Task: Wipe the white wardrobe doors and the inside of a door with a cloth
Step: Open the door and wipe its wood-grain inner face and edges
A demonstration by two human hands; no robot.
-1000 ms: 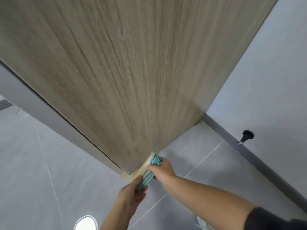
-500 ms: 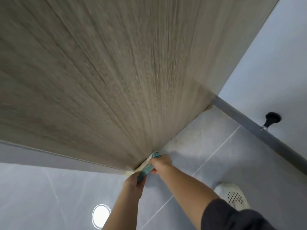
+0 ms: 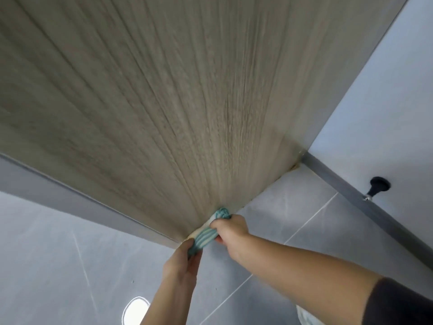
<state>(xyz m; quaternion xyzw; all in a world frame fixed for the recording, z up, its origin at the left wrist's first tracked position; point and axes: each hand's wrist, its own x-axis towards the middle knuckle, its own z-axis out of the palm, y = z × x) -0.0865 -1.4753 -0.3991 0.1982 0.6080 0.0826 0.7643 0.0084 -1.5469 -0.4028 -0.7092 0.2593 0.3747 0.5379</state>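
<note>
- Task item: the teal-and-white striped fabric cloth lies at six o'clock of the view. It is bunched against the bottom corner of the pale wood-grain door panel, just above the grey tiled floor.
- Right hand: enters from four o'clock, fingers curled round the upper part of the cloth, holding it to the panel's lower edge.
- Left hand: at seven o'clock of the cloth, thumb and fingers pinching its lower end.
- Surroundings: a white painted wall at two o'clock, with a grey metal skirting strip along its base and a black round door stopper at three o'clock.
- Assessment: the step in hand appears to be wiping the bottom edge of the door's inner face.
- Risk one: the cloth is rolled narrow, so its contact patch is small and strips of the edge may go unwiped.
- Risk two: the cloth hangs close to the floor. Dragging there would pick up grit and carry it back onto the panel.
- Risk three: if the panel swings freely, a firm push could move it off the cloth, or trap the knuckles between edge and floor.
</note>
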